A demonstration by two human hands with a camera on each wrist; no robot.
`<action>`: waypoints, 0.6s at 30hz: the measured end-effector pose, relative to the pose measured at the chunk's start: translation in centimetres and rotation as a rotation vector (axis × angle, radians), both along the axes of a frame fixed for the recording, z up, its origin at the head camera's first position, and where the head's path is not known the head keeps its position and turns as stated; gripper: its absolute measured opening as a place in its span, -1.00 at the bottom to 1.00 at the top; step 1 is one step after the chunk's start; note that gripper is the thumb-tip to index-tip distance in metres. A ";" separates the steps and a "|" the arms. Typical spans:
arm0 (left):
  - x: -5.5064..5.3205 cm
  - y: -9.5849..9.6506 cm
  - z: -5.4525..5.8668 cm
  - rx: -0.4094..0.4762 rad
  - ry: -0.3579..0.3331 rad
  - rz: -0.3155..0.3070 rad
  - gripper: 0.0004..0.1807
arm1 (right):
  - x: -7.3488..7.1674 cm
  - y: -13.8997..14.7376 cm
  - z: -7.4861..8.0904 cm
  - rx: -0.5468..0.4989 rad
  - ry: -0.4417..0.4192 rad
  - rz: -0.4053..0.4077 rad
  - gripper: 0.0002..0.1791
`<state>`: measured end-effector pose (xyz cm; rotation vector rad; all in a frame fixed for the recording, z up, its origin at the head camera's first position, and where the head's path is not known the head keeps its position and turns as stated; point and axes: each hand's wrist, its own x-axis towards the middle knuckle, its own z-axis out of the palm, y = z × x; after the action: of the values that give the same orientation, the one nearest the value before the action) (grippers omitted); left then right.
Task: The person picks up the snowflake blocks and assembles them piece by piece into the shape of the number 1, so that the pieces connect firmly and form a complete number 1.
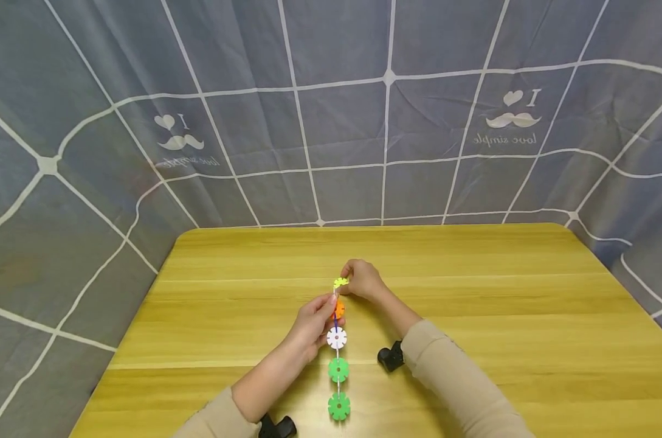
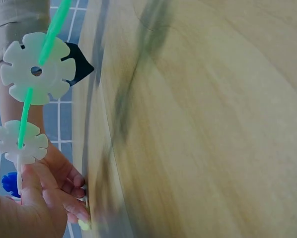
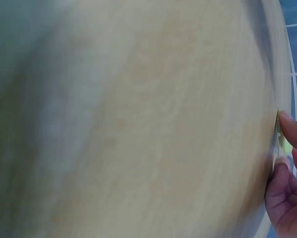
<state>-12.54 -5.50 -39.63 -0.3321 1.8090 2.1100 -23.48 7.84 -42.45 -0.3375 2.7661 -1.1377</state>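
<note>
In the head view a chain of notched plastic snowflake discs runs toward the viewer, linked by discs seen edge-on. My left hand (image 1: 313,322) grips it around the orange disc (image 1: 339,310), thumb on top. Beyond that, my right hand (image 1: 363,281) pinches the yellow disc (image 1: 340,282) at the chain's far end. Nearer to me hang a white disc (image 1: 331,338), a green disc (image 1: 333,370) and another green disc (image 1: 333,406). The left wrist view shows white discs (image 2: 19,74) joined by edge-on green ones, plus a blue disc (image 2: 10,183) beside the left thumb.
Both hands work over a wooden table (image 1: 506,292). Behind it and at the sides hangs a grey curtain (image 1: 341,128) with white lines. A black wrist camera (image 1: 391,356) sits by the right sleeve, another black camera (image 1: 278,427) by the left.
</note>
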 end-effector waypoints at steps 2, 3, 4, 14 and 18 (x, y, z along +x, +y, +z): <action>0.1 -0.1 -0.1 -0.003 -0.003 0.000 -0.49 | 0.1 0.2 -0.1 -0.038 -0.020 0.001 -0.70; 0.1 -0.2 -0.2 -0.006 -0.004 0.001 -0.49 | 0.2 0.3 0.0 -0.071 -0.033 -0.001 -0.72; 0.2 -0.2 -0.2 -0.007 -0.004 0.002 -0.49 | 0.3 0.4 -0.1 -0.116 -0.060 -0.007 -0.73; 0.6 -0.6 -0.3 -0.023 0.004 -0.005 -0.51 | 0.7 1.7 0.9 -0.463 -0.286 0.026 -0.75; 0.6 -0.6 -0.3 -0.011 0.013 -0.008 -0.51 | 1.3 2.0 2.1 -0.515 -0.281 0.100 -0.75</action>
<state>-11.89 -6.14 -39.95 -0.3144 1.8275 2.1025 -22.16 9.86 -40.31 -0.3300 2.1659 -1.7104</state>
